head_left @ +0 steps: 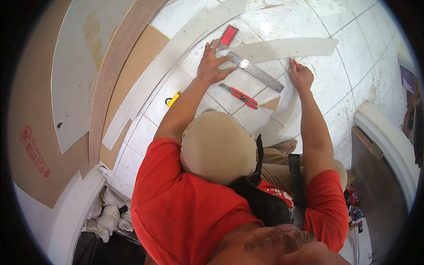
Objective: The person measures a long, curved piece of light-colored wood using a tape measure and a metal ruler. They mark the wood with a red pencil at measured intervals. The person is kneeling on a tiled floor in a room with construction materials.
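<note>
The right grip (301,77) pinches a slim red pencil-like tool (296,65) near the lower edge of a pale strip (293,49) in the head view, while the left grip (213,67) spreads wide at the red-handled metal square (258,72), which lies on the tiled floor (360,57) just beyond a red utility knife (243,97).

Looking like an indoor building site here! Down onto a smudged white-tiled floor (366,57), across to plasterboard sheets (75,88) along its left edge, then over try square (260,74), utility knife (243,98) and tape measure (173,99) on the tiles, and on to white sacks (106,220) beyond the lower left corner!
</note>
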`<state>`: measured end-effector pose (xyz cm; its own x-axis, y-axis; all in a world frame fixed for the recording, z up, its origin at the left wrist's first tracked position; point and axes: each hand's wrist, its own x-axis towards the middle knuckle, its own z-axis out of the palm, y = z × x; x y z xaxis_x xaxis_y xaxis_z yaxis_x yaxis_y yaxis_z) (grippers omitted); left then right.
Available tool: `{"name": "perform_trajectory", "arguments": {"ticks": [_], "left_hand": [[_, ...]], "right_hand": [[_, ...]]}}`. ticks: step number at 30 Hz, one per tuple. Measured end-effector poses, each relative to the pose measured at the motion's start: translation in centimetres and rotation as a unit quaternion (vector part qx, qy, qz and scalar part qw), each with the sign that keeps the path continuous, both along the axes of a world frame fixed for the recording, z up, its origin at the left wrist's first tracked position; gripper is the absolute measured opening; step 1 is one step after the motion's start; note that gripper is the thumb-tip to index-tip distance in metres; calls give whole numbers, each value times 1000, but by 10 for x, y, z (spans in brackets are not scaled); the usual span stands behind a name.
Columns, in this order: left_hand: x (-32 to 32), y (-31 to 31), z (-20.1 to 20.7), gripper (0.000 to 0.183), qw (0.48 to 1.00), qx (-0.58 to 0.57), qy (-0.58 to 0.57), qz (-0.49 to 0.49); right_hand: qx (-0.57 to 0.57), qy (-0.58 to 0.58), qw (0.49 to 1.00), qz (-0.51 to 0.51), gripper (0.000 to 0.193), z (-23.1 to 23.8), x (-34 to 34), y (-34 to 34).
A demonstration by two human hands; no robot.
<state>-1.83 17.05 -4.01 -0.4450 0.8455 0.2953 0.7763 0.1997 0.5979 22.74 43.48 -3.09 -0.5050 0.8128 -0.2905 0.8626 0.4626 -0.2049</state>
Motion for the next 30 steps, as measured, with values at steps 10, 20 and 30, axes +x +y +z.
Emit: {"name": "perform_trajectory", "arguments": {"ticks": [10,20,30], "left_hand": [[-1,-1,-3,41,1000,-8,-1,0],[0,0,2,40,1000,-14,5,0],[0,0,0,40,1000,-4,9,-1]], "right_hand": [[-5,-1,1000,-9,65,4,-1,-1],[2,2,1000,-8,68,-1,0,0],[-6,-17,1000,-6,64,0,0,1]]}}
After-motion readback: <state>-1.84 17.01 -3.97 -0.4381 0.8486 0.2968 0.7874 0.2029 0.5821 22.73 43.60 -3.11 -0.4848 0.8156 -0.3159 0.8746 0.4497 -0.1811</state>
